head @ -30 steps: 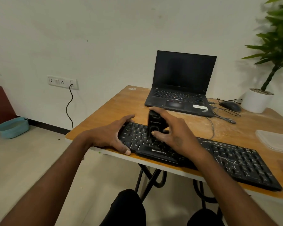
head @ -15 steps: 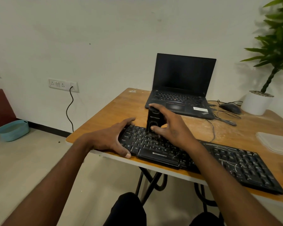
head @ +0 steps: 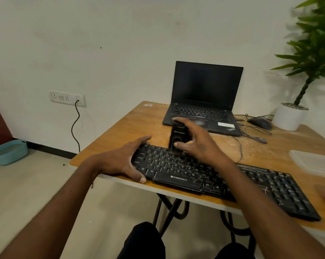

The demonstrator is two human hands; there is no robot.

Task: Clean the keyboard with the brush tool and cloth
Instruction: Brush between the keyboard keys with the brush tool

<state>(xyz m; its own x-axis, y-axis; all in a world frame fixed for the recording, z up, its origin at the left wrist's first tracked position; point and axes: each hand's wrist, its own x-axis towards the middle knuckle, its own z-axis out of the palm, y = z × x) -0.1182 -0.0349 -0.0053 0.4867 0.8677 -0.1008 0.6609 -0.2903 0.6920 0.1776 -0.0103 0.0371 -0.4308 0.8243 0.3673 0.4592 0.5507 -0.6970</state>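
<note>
Head view. A black keyboard [head: 223,176] is laid along the near edge of a wooden table [head: 131,126]; "ZEBRONICS" is printed in white on its front lip. The keyboard's left end is clasped by the left hand [head: 120,161], thumb on the front edge, fingers curled over the back edge. A black brush tool [head: 177,136] is held upright on the top key rows by the right hand [head: 197,143], pinched between thumb and fingers; its small label is unreadable. Behind, an open laptop [head: 204,101] is marked "ThinkPad". No cloth can be identified.
</note>
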